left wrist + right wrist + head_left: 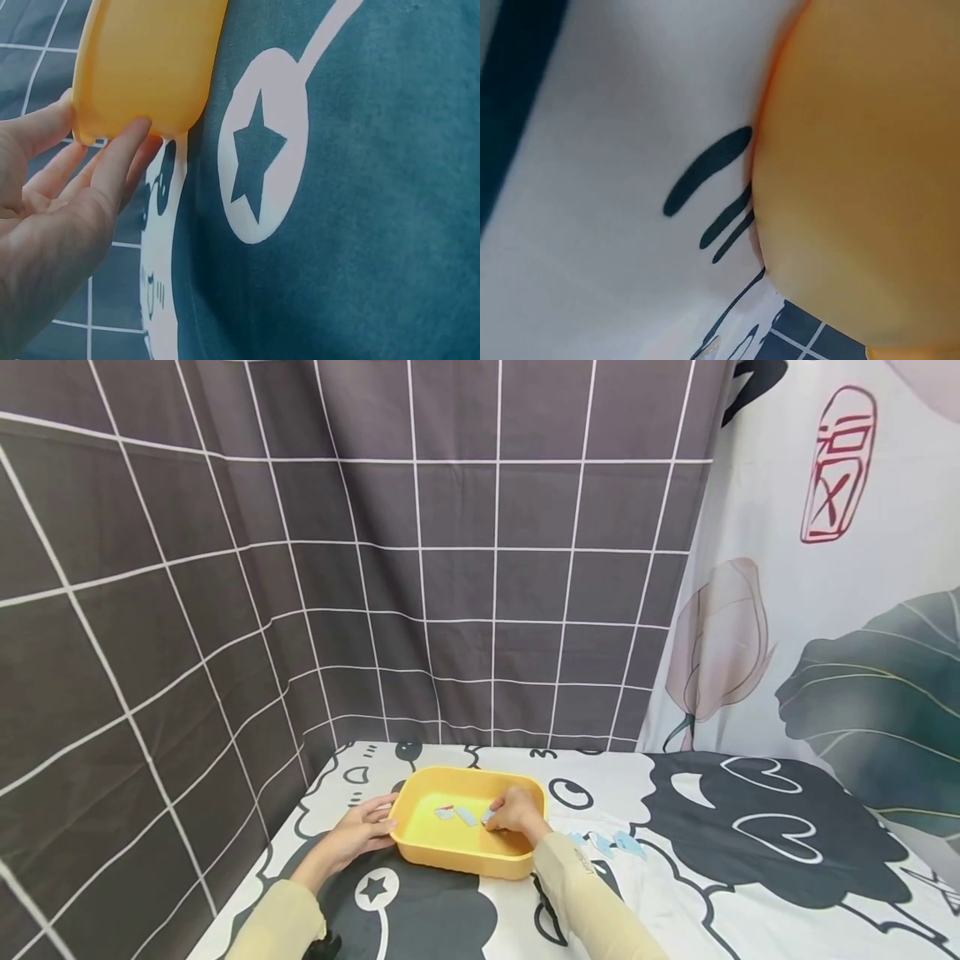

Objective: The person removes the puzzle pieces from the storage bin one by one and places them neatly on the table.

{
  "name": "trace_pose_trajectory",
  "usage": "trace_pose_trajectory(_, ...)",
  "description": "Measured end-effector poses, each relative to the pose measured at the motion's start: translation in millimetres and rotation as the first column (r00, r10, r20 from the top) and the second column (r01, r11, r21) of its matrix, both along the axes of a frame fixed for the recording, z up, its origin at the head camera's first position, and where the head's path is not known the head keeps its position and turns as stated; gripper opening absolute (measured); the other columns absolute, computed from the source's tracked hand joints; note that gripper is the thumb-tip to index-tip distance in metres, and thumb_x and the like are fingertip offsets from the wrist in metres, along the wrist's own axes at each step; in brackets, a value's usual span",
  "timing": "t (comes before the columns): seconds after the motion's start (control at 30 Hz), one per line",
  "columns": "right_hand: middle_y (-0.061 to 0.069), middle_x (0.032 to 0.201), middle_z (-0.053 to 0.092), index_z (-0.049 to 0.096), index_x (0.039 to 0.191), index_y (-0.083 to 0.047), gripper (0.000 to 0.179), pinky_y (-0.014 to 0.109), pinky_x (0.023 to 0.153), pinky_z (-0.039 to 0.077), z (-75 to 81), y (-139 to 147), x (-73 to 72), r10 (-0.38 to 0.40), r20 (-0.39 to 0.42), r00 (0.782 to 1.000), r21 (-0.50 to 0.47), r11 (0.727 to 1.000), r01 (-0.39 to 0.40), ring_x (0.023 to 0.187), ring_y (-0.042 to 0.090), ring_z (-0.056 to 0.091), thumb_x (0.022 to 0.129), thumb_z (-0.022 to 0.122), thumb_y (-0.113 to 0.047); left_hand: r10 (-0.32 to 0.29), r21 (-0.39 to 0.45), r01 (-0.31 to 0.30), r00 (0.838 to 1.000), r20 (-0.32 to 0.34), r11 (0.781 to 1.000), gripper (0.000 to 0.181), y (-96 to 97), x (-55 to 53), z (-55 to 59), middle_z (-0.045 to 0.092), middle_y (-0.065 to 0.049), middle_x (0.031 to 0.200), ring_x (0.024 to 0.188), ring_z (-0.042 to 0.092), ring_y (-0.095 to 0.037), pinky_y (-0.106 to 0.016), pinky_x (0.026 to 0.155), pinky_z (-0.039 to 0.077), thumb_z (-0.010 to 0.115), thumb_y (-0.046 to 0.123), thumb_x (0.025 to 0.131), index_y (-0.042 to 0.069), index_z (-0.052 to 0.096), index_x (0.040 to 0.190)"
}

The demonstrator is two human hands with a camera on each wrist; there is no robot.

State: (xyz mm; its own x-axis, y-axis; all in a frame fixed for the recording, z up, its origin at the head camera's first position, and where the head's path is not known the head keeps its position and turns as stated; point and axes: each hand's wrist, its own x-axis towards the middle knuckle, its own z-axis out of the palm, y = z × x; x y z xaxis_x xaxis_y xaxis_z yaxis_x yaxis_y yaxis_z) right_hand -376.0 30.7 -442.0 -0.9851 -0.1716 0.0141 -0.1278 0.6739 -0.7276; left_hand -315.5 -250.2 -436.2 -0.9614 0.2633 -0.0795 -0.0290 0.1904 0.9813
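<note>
Yellow tray [457,858] holds pale-blue pieces [466,816], nine o'clock from the right hand [517,811] — itself pinching another. Straight-fingered left hand [360,829] touches the tray.

A gridded curtain [457,585] hangs beside floral fabric [813,597].

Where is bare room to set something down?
Free: black-and-white printed cloth right of the loose pale blue pieces, and its dark patch between the cream sleeves, before the yellow rectangular tray. Crowded: inside the tray, around the right hand.

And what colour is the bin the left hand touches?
Yellow; the bin shows best in the head view.
</note>
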Motion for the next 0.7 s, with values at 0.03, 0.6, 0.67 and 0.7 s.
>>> trace_pose_trajectory(0.03, 0.005, 0.074, 0.069, 0.072, 0.08, 0.001, 0.02, 0.013, 0.05, 0.047, -0.2, 0.3, -0.7, -0.003, -0.009, 1.0, -0.008, 1.0, 0.003, 0.057, 0.008, 0.054, 0.063, 0.082, 0.001, -0.003, 0.003, 0.003, 1.0, 0.0, 1.0, 0.065, 0.0, -0.4, -0.5, 0.037, -0.037, 0.147, 0.119, 0.062, -0.029, -0.043, 0.098, 0.058, 0.055, 0.008, 0.097, -0.01, 0.022, 0.15)
trace_pose_trajectory(0.6, 0.006, 0.084, 0.071, 0.075, 0.091, -0.002, 0.024, 0.017, 0.065, 0.05, 30.6, 2.1, 5.1, 0.002, -0.116, 0.993, -0.124, 0.992, -0.016, 0.075, 0.01, 0.058, 0.069, 0.081, -0.008, 0.002, 0.027, -0.003, 1.0, 0.026, 1.0, 0.067, -0.3, -0.3, -2.8, 0.033, -0.038, 0.149, 0.113, 0.064, -0.024, -0.043, 0.098, 0.058, 0.056, 0.011, 0.097, -0.008, 0.02, 0.151)
trace_pose_trajectory(0.67, 0.008, 0.084, 0.071, 0.075, 0.091, 0.0, 0.024, 0.017, 0.065, 0.05, 33.9, 5.7, 3.9, -0.015, -0.137, 0.991, -0.16, 0.987, -0.008, 0.074, 0.01, 0.058, 0.069, 0.081, -0.006, 0.008, 0.031, -0.009, 1.0, 0.025, 0.999, 0.067, 0.3, -0.3, -1.8, 0.033, -0.038, 0.148, 0.113, 0.064, -0.026, -0.043, 0.097, 0.058, 0.056, 0.01, 0.097, -0.008, 0.021, 0.151)
trace_pose_trajectory(0.7, 0.009, 0.084, 0.072, 0.074, 0.092, 0.0, 0.024, 0.017, 0.065, 0.05, 35.4, 8.2, 3.0, -0.023, -0.146, 0.989, -0.17, 0.985, -0.003, 0.073, 0.01, 0.058, 0.069, 0.08, -0.006, 0.008, 0.031, -0.009, 1.0, 0.022, 0.999, 0.067, 0.6, -0.1, -1.2, 0.033, -0.038, 0.148, 0.114, 0.064, -0.027, -0.044, 0.098, 0.058, 0.056, 0.009, 0.097, -0.008, 0.02, 0.151)
